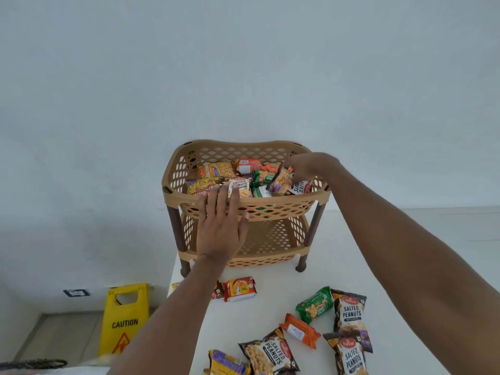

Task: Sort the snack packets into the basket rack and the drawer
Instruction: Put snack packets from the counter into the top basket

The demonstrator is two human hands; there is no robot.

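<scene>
View from a head-worn camera, looking down along two bare arms toward a tan two-tier basket rack (270,146) with dark brown legs. It stands at the far end of a white desk (351,253) against a pale wall.

The left hand (220,226) lies flat against the front rim of the upper basket. Its grip is wide and holds nothing, with the fingers straight and close together. The right hand (308,167) reaches into the right side of the upper basket, where its grip is closed on the top edge of a dark peanut packet (281,180), which tilts over the others.

The upper basket is heaped with snack packets (yellow, green, red-orange), including a white salted-peanuts packet (239,186) just beyond the left fingertips.

More packets lie loose on the desk nearer the camera. There is a red-orange biscuit packet (239,289) beside the left forearm, a green packet (313,304) and an orange packet (300,331). There are also three dark salted-peanuts bags (350,309) and a yellow and purple packet (227,364) at the bottom edge.

A yellow caution sign (124,320) stands on the floor to the left.
</scene>
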